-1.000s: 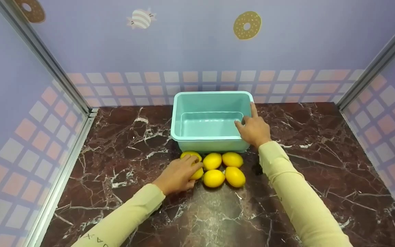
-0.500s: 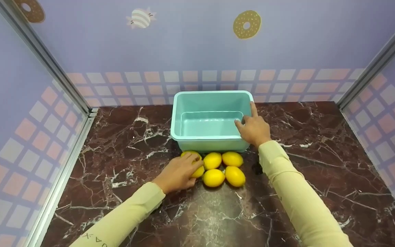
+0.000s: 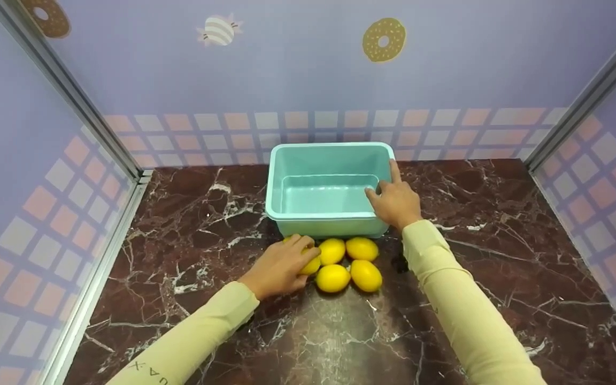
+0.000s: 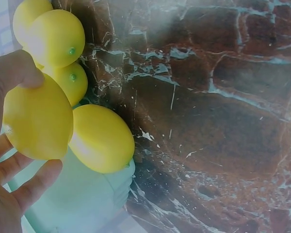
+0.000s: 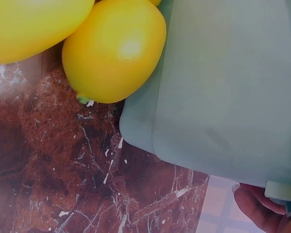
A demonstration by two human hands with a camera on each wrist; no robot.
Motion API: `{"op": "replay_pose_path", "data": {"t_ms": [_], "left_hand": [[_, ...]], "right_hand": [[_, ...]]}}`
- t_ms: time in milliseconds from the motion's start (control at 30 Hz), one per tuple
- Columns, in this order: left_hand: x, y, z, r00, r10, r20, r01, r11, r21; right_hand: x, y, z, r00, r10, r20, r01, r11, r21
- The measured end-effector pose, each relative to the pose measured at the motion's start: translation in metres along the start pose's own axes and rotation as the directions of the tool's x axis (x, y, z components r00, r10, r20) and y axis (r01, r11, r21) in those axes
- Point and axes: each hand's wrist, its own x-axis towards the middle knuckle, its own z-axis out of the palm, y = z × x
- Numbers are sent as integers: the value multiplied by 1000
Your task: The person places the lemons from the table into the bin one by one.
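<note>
In the head view my left hand [image 3: 281,267] grips a yellow lemon [image 3: 310,264] at the left end of the group. The left wrist view shows thumb and fingers around this lemon [image 4: 39,119], and another lemon [image 4: 103,138] lies right beside it, against the bin. My right hand [image 3: 395,202] holds the right rim of a light teal plastic bin [image 3: 329,216]. Its index finger points along the rim, the thumb is on the inner side, and curled fingers [image 5: 257,208] show under the rim in the right wrist view.
Several more lemons [image 3: 333,278] sit in two rows in front of the bin, on a dark red marbled tabletop [image 3: 206,299]. The bin's inside holds nothing. A lilac back wall [image 3: 308,69] and side walls enclose the table.
My left hand has shifted slightly forward and to the right with the lemon. The right hand stays on the bin's rim, and the other lemons keep their places.
</note>
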Motion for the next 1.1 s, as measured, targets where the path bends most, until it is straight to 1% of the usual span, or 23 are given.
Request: {"op": "replay_pose_path", "data": {"t_ms": [267,600,800,1100], "left_hand": [[2,0,-4,1000,-8,20,8,1000,1],[7,1,-7,1000,-3,12,3,1000,1],[9,1,-11,1000,17,0,-17,1000,7],[14,1,-18,1000,16,4,-16,1000,18]], "right_hand": [[-1,-1,0,1000,-3,4,3,1000,-9],[-1,2,1,1000,3,-7,-3,1000,-4],[0,0,2,1000,3,-25,-3,1000,4],[0,0,2,999,1,-35,-1,1000,10]]}}
